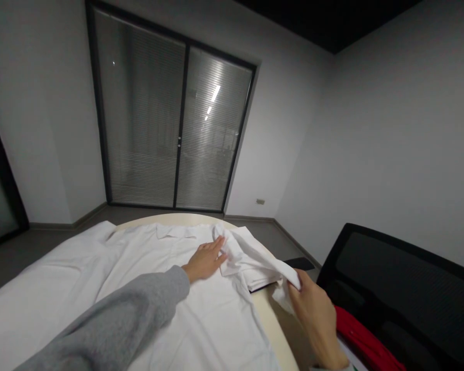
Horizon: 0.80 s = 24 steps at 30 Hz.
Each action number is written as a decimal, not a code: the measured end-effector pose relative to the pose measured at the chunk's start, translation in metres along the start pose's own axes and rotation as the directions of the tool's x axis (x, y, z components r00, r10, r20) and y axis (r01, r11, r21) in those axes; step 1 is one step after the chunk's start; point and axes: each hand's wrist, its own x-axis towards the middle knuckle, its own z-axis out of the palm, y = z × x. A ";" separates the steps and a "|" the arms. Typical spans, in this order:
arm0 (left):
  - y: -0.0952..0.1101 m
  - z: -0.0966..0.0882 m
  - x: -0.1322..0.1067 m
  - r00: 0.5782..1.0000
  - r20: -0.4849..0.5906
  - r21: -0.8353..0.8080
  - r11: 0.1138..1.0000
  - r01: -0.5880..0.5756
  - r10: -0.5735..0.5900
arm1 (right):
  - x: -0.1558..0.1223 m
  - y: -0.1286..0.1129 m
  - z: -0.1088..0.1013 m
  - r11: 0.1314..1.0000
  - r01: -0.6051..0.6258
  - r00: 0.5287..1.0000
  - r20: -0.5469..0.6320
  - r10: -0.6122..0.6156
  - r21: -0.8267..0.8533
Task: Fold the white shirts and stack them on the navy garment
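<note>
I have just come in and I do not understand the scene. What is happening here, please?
A person stands at a round table with a white shirt spread flat on it. The left hand, in a grey sleeve, presses flat on the shirt near the shoulder. The right hand grips the end of the shirt's sleeve, lifted off the table. A black chair stands at the right.

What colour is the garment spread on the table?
White; the shirt shows plainly in the head view, its sleeve held by the right hand.

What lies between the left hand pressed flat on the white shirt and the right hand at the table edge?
In the head view, the shirt's white sleeve spans from left hand to right hand, which pinches its end.
</note>
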 end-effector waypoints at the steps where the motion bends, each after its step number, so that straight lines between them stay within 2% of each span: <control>1: 0.001 -0.003 0.001 0.999 -0.028 -0.091 0.996 0.018 -0.021 | 0.001 -0.005 -0.009 1.000 -0.015 1.000 0.008 0.015 0.000; 2: 0.002 -0.006 0.002 0.997 -0.063 -0.201 0.979 0.042 -0.055 | 0.003 -0.012 -0.019 1.000 -0.005 1.000 0.004 0.005 0.031; 4: 0.008 -0.016 0.004 0.980 -0.125 -0.408 0.909 0.090 -0.153 | 0.006 -0.034 -0.039 0.976 0.075 0.997 0.010 -0.079 0.203; 6: 0.015 -0.030 0.001 0.957 -0.137 -0.532 0.834 0.147 -0.256 | 0.005 -0.066 -0.054 0.874 0.182 0.967 0.078 -0.242 0.451; 7: 0.019 -0.038 -0.003 0.949 -0.123 -0.554 0.814 0.178 -0.291 | 0.003 -0.084 -0.060 0.799 0.221 0.932 0.122 -0.343 0.559; 9: 0.027 -0.059 -0.019 0.940 -0.023 -0.622 0.741 0.254 -0.341 | -0.008 -0.125 -0.065 0.638 0.290 0.805 0.179 -0.566 0.714; 11: 0.035 -0.086 -0.045 0.923 0.147 -0.742 0.577 0.341 -0.356 | -0.026 -0.164 -0.063 0.493 0.307 0.667 0.186 -0.722 0.814; 13: 0.039 -0.114 -0.080 0.893 0.303 -0.827 0.373 0.420 -0.333 | -0.049 -0.196 -0.054 0.458 0.306 0.545 0.240 -0.803 0.835; 14: 0.038 -0.126 -0.100 0.879 0.345 -0.839 0.312 0.446 -0.328 | -0.062 -0.208 -0.047 0.482 0.311 0.485 0.300 -0.822 0.819; 15: 0.036 -0.138 -0.121 0.867 0.358 -0.839 0.288 0.461 -0.345 | -0.074 -0.216 -0.039 0.493 0.321 0.450 0.328 -0.831 0.809; 17: 0.025 -0.154 -0.164 0.841 0.334 -0.796 0.350 0.494 -0.427 | -0.096 -0.226 -0.021 0.462 0.332 0.417 0.312 -0.854 0.822; 20: 0.004 -0.158 -0.218 0.805 0.077 -0.594 0.621 0.511 -0.589 | -0.115 -0.228 0.011 0.378 0.284 0.394 0.252 -0.884 0.881; 22: -0.005 -0.151 -0.244 0.806 -0.065 -0.407 0.753 0.517 -0.589 | -0.120 -0.225 0.034 0.362 0.274 0.433 0.222 -0.874 0.891; 24: -0.008 -0.141 -0.259 0.822 -0.125 -0.303 0.810 0.502 -0.556 | -0.122 -0.222 0.055 0.382 0.353 0.525 0.158 -0.836 0.854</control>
